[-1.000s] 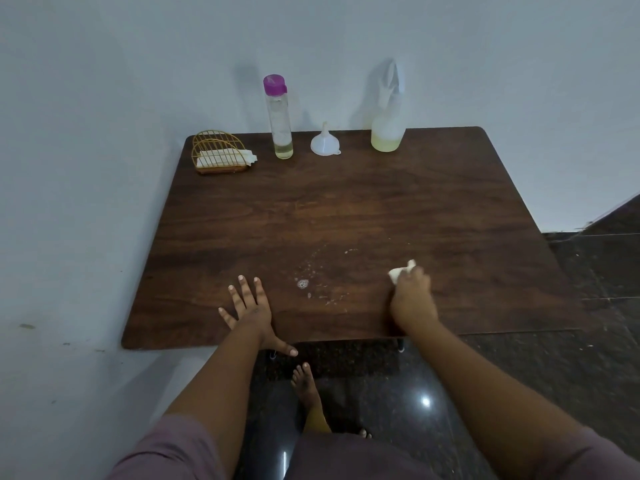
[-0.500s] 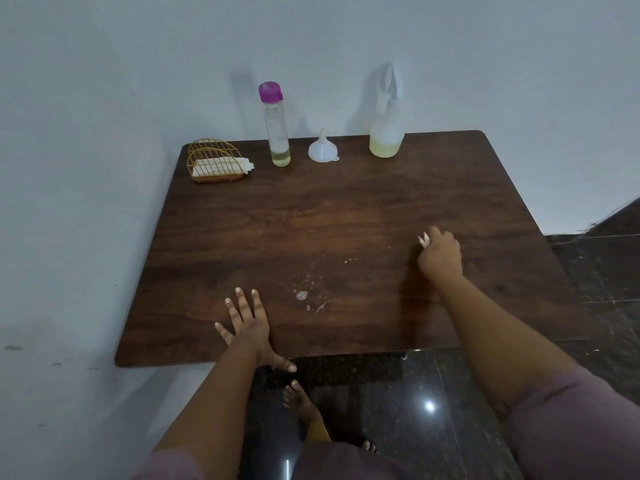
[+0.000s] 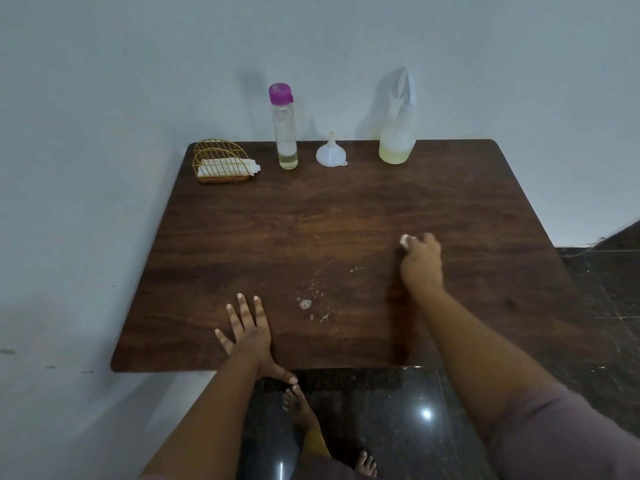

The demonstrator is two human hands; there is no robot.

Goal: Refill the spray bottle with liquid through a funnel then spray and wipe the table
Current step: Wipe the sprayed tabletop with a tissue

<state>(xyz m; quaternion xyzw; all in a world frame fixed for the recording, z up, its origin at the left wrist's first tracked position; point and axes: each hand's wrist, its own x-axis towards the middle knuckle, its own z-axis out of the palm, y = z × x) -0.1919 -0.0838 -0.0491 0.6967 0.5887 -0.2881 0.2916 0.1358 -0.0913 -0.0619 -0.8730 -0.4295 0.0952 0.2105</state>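
On the dark wooden table (image 3: pixel 346 209), my right hand (image 3: pixel 420 263) grips a small white tissue (image 3: pixel 404 240) and presses it to the wood right of centre. My left hand (image 3: pixel 247 332) rests flat near the front edge, fingers spread, thumb over the edge. Foamy spray droplets (image 3: pixel 306 303) lie between the two hands. At the back stand the white spray bottle (image 3: pixel 397 133) holding yellowish liquid, a white funnel (image 3: pixel 330 152) turned upside down, and a tall clear bottle (image 3: pixel 284 128) with a purple cap.
A gold wire holder (image 3: pixel 221 162) with white tissues sits at the back left corner. A pale wall runs behind and to the left of the table. Dark glossy floor tiles (image 3: pixel 398 410) and my bare feet show below the front edge.
My right hand slid the tissue from near the front edge away from me and to the right over the wood. My left hand stayed put.
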